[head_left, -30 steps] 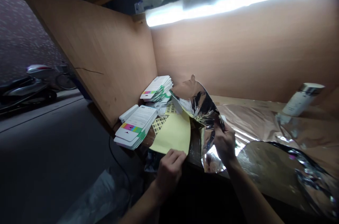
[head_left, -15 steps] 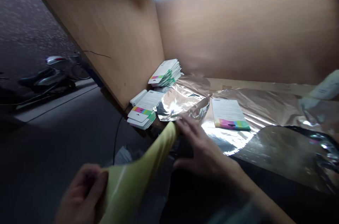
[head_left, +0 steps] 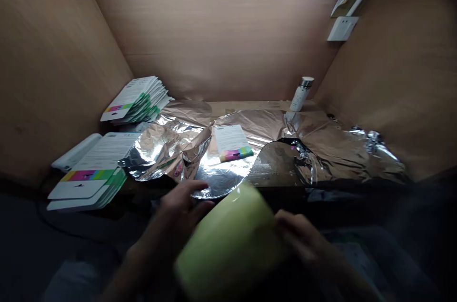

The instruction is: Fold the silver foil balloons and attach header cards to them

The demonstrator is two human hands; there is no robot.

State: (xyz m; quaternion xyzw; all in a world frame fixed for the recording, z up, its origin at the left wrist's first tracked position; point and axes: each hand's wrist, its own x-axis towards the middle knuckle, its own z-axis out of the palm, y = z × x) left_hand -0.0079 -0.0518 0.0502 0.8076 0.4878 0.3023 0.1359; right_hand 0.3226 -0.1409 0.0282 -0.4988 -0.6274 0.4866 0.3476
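Observation:
A glossy yellow sheet (head_left: 232,240), blurred and slightly curved, hangs in front of the bench edge. At its right edge, my right hand (head_left: 303,238) grips it with closed fingers. My left hand (head_left: 183,207) is at the sheet's upper left, thumb and index finger apart, with nothing visible between them. Beyond the hands, a white printed packet (head_left: 233,140) with a rainbow-coloured band lies on crumpled silver foil (head_left: 214,178). Whether the left thumb touches the sheet's edge I cannot tell.
Stacked white cards (head_left: 137,100) and more printed packets (head_left: 96,169) sit at the left, beside a white roll (head_left: 76,152). A white bottle (head_left: 302,95) stands at the back right. Wooden panels (head_left: 221,40) enclose the bench; a socket (head_left: 342,28) is on the right panel.
The view has swung right. The yellow sheet has moved in front of the bench; my left hand has let go of it, and my right hand has moved to its right edge.

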